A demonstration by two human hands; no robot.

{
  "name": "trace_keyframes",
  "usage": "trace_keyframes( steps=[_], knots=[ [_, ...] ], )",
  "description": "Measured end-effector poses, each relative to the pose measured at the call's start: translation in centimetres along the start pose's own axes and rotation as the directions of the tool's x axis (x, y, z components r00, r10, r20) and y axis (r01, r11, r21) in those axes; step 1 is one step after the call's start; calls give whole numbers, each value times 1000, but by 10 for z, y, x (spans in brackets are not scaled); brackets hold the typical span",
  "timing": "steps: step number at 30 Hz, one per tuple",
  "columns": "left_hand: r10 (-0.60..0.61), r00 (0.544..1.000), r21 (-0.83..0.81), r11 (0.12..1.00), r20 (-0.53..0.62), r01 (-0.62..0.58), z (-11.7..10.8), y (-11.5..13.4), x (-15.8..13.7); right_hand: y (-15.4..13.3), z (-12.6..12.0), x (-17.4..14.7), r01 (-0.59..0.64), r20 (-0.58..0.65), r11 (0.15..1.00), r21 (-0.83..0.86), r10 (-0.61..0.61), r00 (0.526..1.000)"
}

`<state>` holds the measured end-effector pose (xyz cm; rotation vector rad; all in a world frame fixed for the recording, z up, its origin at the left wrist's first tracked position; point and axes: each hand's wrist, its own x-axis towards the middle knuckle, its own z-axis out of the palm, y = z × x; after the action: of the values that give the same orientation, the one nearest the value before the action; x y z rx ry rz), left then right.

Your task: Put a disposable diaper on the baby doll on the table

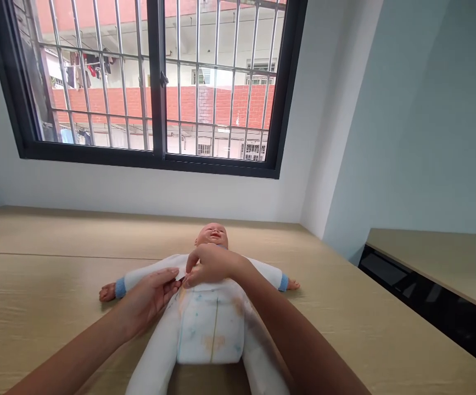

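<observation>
A baby doll (212, 234) lies on its back with its arms spread wide. It wears a white long-sleeved top (151, 269) with blue cuffs and white leggings. Around its hips is a printed diaper (211, 329) with a yellowish line down the front. At the waist on the image's left side, my right hand (211, 264) reaches across the belly and pinches the diaper's upper side edge. My left hand (155, 293) is right beside it, fingers curled and thumb against a small white edge; whether this is top or diaper is unclear. The fingertips partly hide the spot.
The doll rests on a light wooden tabletop (48, 307) with a seam running across it. Behind stands a white wall with a dark-framed barred window (159, 109). To the right is a lower wood-topped unit (439, 258) with a black glossy front.
</observation>
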<state>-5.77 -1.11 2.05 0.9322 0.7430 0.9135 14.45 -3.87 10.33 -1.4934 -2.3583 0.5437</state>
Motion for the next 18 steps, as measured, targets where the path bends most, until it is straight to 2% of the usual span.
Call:
trace_keyframes(
  steps=[6, 10, 13, 15, 18],
  knots=[
    [4, 996, 76, 997, 85, -10, -9, -7, 4, 4, 2, 4, -111, 20, 985, 133, 109, 994],
    [12, 990, 91, 996, 140, -25, -7, -10, 4, -1, 7, 4, -155, -10, 981, 114, 157, 988],
    [26, 994, 93, 995, 110, -36, -7, -10, 3, -1, 10, 7, -169, -50, 981, 96, 174, 983],
    [48, 993, 151, 986, 108, -64, -8, -10, 1, 1, 11, 9, -186, -74, 975, 119, 195, 978],
    [120, 980, 334, 928, 158, -167, -6, -11, -5, 6, 10, 10, -231, -64, 950, 210, 249, 966]
  ],
)
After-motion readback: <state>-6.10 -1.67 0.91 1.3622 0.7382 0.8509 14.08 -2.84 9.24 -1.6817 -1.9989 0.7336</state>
